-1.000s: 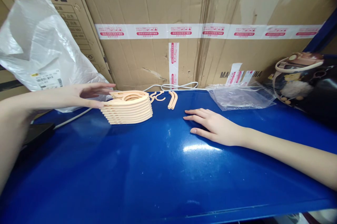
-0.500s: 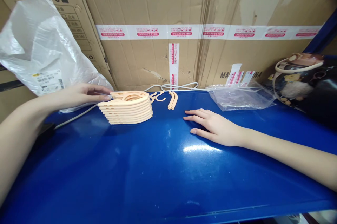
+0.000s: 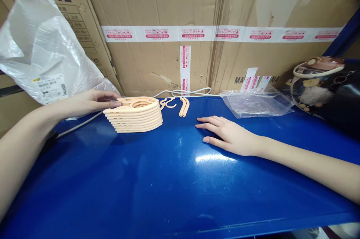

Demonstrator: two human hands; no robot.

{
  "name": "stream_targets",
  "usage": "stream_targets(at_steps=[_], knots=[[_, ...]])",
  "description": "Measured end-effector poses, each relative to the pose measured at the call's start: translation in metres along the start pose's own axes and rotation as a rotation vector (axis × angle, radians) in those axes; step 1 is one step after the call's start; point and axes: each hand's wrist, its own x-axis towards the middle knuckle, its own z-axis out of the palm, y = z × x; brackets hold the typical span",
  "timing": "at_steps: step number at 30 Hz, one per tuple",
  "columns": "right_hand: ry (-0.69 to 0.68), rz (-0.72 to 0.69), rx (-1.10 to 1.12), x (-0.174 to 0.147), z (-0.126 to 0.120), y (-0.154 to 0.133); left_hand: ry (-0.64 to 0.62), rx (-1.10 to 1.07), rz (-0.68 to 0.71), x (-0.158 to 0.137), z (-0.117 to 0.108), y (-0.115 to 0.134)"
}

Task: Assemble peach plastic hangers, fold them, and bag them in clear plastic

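A neat stack of cream plastic folding clothes hanger pieces (image 3: 135, 119) sits left of centre on the blue table (image 3: 168, 179). My left hand (image 3: 98, 100) reaches in from the left with its fingers extended, fingertips touching the stack's back left end. No grip shows. Behind the stack's right side lie cream hanger hooks (image 3: 170, 103), and beside them two short curved cream pieces (image 3: 184, 107). My right hand (image 3: 225, 134) rests palm down on the table right of these pieces, fingers spread, holding nothing.
A large white plastic mailer bag (image 3: 47, 51) leans at the left, beside a cable (image 3: 81, 123). Cardboard boxes (image 3: 163, 3) stand along the back. A clear plastic bag (image 3: 253, 104) lies at the back right, near a dark bag with a cream handle (image 3: 315, 93).
My left hand has shifted very slightly at the stack's end. My right hand and the hanger pieces have stayed where they were.
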Motion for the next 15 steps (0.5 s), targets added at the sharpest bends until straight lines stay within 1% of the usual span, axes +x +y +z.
stream_targets(at_steps=[3,5,7,8,9,10,11,12,13,14,15], knots=[[-0.013,0.005,-0.01,0.0,0.0,0.0,0.032,0.018,0.014,-0.001,-0.004,-0.007],[-0.02,0.008,-0.011,0.0,-0.001,0.0,0.108,0.042,0.032,-0.003,-0.009,-0.005],[-0.023,0.007,-0.01,0.0,-0.002,0.0,0.282,0.063,0.049,-0.009,-0.011,0.009],[-0.025,0.008,-0.01,0.001,-0.002,-0.001,0.411,0.076,0.048,-0.014,-0.01,0.021],[-0.027,0.009,-0.011,0.001,-0.002,-0.001,0.574,0.077,0.063,-0.019,-0.008,0.036],[-0.028,0.011,-0.012,0.001,-0.003,-0.001,0.707,0.085,0.092,-0.024,-0.003,0.054],[-0.03,0.014,-0.011,0.001,-0.003,-0.001,0.817,0.108,0.122,-0.028,0.004,0.072],[-0.031,0.015,-0.009,0.001,-0.003,-0.001,0.894,0.138,0.168,-0.033,0.013,0.09],[-0.032,0.016,-0.006,0.001,-0.002,0.0,0.906,0.165,0.245,-0.036,0.025,0.106],[-0.033,0.015,-0.001,0.002,-0.002,0.0,0.859,0.19,0.347,-0.039,0.038,0.12],[-0.032,0.017,0.006,0.002,-0.002,0.0,0.782,0.213,0.454,-0.04,0.053,0.131]])
